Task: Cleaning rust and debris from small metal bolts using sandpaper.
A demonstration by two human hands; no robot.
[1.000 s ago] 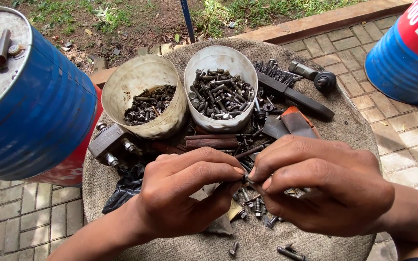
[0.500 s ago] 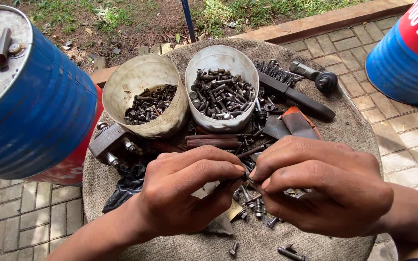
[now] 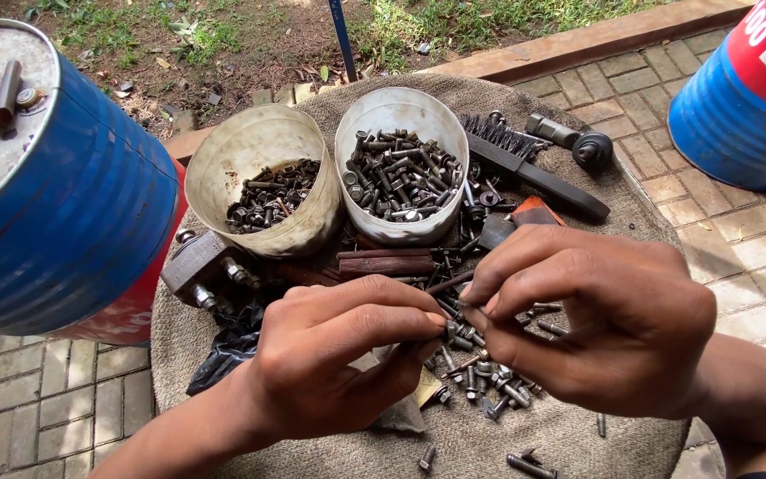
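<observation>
Barely a shift here: the left hand (image 3: pixel 330 364) has crept a touch to its right, thumb and forefinger now pinched tight against the right hand's fingertips (image 3: pixel 480 297) over the loose bolts (image 3: pixel 480 368). The right hand (image 3: pixel 596 319) has curled in a shade lower, its knuckles covering more of the pile. The small bolt (image 3: pixel 451 330) between them has turned a little; how far, I can't tell.

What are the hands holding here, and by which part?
Both hands pinch one small bolt between their fingertips, above the loose bolts; which end each grips cannot be told.
</observation>
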